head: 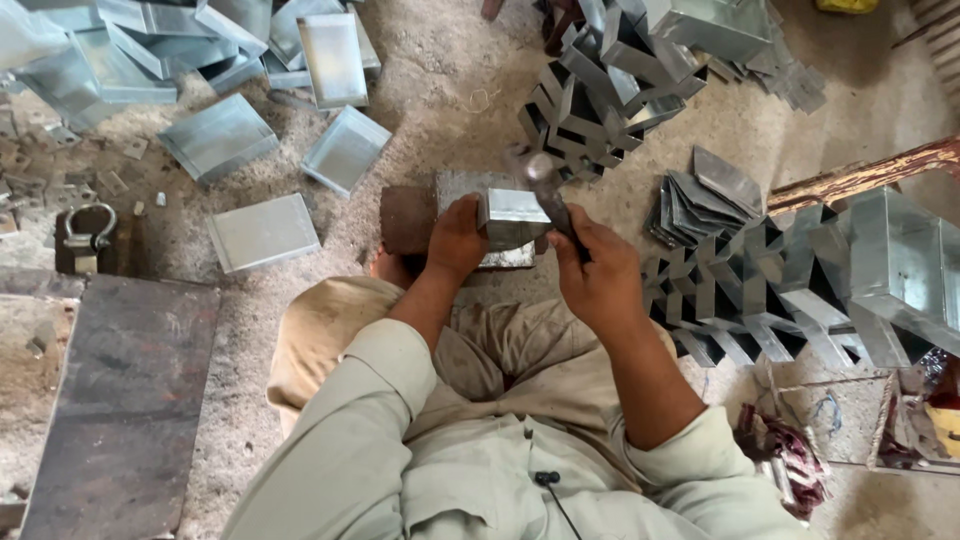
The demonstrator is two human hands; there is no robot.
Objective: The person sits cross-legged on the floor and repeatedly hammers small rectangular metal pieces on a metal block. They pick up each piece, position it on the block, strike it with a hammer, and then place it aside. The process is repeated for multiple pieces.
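At the far left a rusty padlock [88, 232] lies on the gritty concrete floor [440, 60], above a dark, flat steel plate [125, 400] with a dull, scuffed face. Shallow rectangular trays [262, 232] of galvanised sheet metal, grey and faintly spangled, lie scattered and heaped across the upper left, some face up, some tipped on edge.

In the middle, the left hand [455, 240] is closed over the near edge of a folded sheet-metal box piece [510, 212], pressing it onto a rust-brown iron block [408, 218] just in front of the person's knees. The right hand [598, 275] is clenched around the handle of a hammer [545, 178], whose blurred, rounded steel head hangs just above the box piece's top edge.

Behind the hammer rises a stack of folded metal sections [590, 100] with sharp, angular creases and dark hollow insides. To the right lies a fan of flat cut blanks [700, 200], then a row of nested folded sections [760, 300] and a larger shiny box [900, 270]. A rusted, rough bar [860, 178] slants over them.
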